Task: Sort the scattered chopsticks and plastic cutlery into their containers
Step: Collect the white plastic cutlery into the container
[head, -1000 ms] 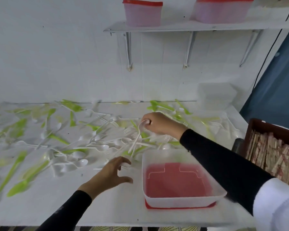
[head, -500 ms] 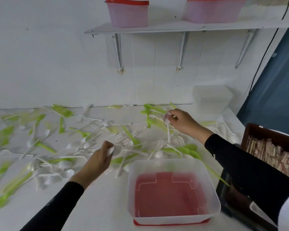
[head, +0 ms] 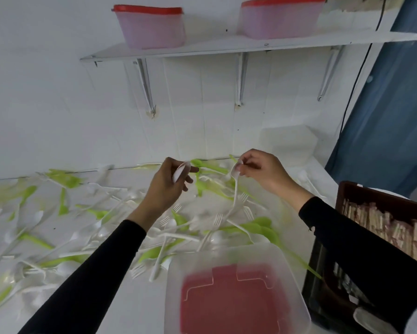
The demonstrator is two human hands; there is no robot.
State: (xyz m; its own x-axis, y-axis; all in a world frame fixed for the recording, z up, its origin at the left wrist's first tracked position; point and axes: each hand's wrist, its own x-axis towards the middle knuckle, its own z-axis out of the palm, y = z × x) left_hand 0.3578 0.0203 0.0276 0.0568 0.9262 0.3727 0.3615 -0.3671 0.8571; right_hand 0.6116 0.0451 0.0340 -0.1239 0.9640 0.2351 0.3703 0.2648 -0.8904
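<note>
White and green plastic cutlery (head: pixel 101 220) lies scattered over the white counter (head: pixel 135 307). My left hand (head: pixel 165 189) is raised above the pile, closed on a white plastic spoon (head: pixel 180 173). Further right, my right hand (head: pixel 260 172) pinches the bowl of another white spoon (head: pixel 235 186), whose handle hangs down toward the pile. A clear plastic tub (head: pixel 296 292) with a red bottom sits at the front, below both hands, with nothing in it. A dark crate of wrapped chopsticks (head: pixel 395 225) stands on the right.
Two pink tubs with red lids (head: pixel 152 27) (head: pixel 279 18) stand on a wall shelf (head: pixel 226 48) above. A clear container (head: pixel 289 143) sits at the counter's back right corner. A blue curtain (head: pixel 390 116) hangs at the right.
Both hands have lifted off the counter, each with a white spoon; the left hand picked its spoon from the pile and rose toward the right hand. The view has tilted and moved closer.
</note>
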